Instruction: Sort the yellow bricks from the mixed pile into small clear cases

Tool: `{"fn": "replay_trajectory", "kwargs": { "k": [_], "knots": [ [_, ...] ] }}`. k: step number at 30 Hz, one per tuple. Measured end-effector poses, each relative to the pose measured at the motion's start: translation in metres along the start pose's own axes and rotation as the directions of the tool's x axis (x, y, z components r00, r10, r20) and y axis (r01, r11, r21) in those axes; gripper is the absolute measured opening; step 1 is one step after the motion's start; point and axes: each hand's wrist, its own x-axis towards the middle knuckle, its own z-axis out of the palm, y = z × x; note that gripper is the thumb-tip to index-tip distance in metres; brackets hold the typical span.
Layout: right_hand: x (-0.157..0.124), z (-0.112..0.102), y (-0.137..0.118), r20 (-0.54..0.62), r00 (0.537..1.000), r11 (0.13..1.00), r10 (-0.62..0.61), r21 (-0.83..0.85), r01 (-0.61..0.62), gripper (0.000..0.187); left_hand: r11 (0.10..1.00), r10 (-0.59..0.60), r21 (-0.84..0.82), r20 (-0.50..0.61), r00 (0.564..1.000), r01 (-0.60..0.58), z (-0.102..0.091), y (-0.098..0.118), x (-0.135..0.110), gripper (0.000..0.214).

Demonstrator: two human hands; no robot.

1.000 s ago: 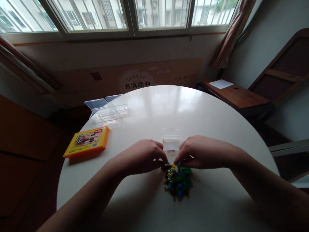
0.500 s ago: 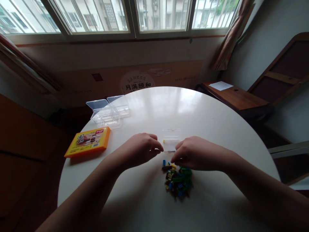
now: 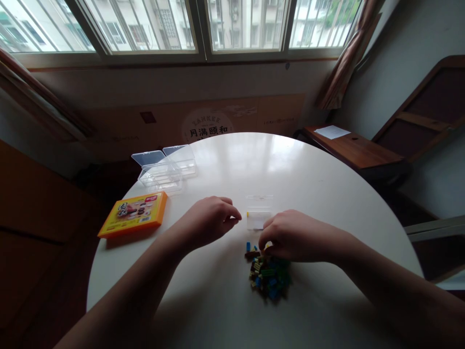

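A small heap of tiny coloured bricks (image 3: pixel 269 276), green, blue, yellow and dark, lies on the round white table (image 3: pixel 327 194) in front of me. My right hand (image 3: pixel 290 236) rests on the heap's far edge with its fingertips curled down among the pieces; whether it pinches one is hidden. My left hand (image 3: pixel 209 220) hovers to the left of the heap, fingers pinched together, with nothing visible in them. Between the two hands lies a small clear plastic bag (image 3: pixel 257 219) with a yellow corner.
An orange box (image 3: pixel 135 213) lies at the table's left edge. Clear plastic cases (image 3: pixel 163 167) with open lids stand behind it. A thin clear strip (image 3: pixel 258 197) lies beyond the bag. A wooden side table with a paper (image 3: pixel 332 132) stands at the right.
My left hand has drawn back from the heap, up and to the left. My right hand stays at the heap's far edge. The view has tilted slightly.
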Motion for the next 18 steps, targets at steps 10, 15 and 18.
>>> {"fn": "replay_trajectory", "kwargs": {
  "k": [10, 15, 18],
  "knots": [
    [0.0000, 0.0000, -0.0020, 0.005, 1.000, 1.000, 0.004, -0.023, -0.004, 0.022, 1.000, -0.014, 0.008, 0.023, 1.000, 0.014, 0.0000, 0.0030, 0.0012, 0.020],
    [-0.0004, -0.0004, -0.0036, 0.009, 1.000, 0.998, 0.001, -0.060, -0.001, 0.020, 1.000, 0.019, 0.001, 0.025, 1.000, -0.019, 0.0018, 0.0031, 0.0018, 0.019],
    [-0.0004, -0.0009, -0.0032, -0.008, 1.000, 0.997, -0.007, -0.071, 0.006, 0.019, 1.000, 0.029, 0.000, 0.026, 0.999, -0.029, 0.0028, 0.0036, 0.0017, 0.020]
  ]
}}
